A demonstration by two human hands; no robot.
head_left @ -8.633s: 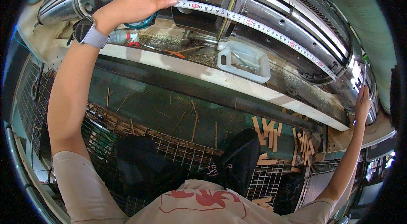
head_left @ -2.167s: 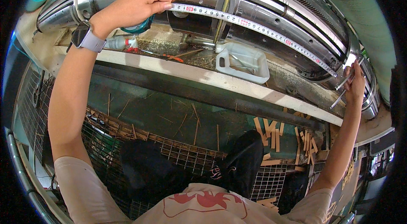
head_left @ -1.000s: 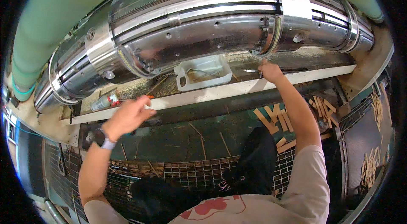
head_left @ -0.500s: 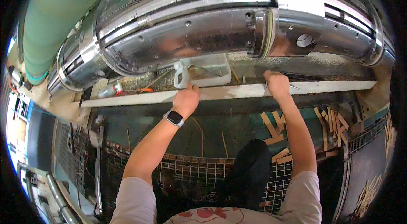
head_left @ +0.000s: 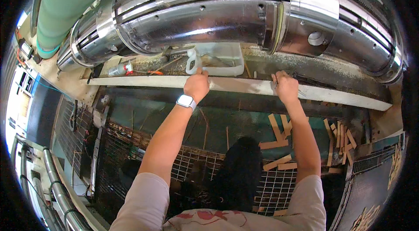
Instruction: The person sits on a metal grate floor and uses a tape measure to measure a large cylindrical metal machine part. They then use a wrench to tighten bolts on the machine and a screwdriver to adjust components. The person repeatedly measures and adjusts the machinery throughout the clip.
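Note:
My left hand (head_left: 197, 87), a watch on its wrist, is closed on the white beam (head_left: 152, 82), its fingers curled at the top edge. Just beyond it sits a cut-open translucent plastic jug (head_left: 235, 71) with a handle. Farther right along the same beam, my right hand (head_left: 286, 87) is closed around a thin metal tool (head_left: 302, 94); only its ends show beside the fist, so its kind is unclear. Above both hands runs a large shiny metal cylinder (head_left: 196, 23) with slots, bolt holes and clamped rings.
A clear bottle with a red top (head_left: 118, 70) lies behind the beam at left. A green pipe (head_left: 65, 12) rises at upper left. Below are wire mesh (head_left: 275, 189) and scattered cardboard strips (head_left: 276, 144). My dark-clothed knee (head_left: 240, 161) is between my arms.
The whole view has shifted, with the cylinder and beam tilting slightly down at right. Both hands stay at the beam, with similar closed grips.

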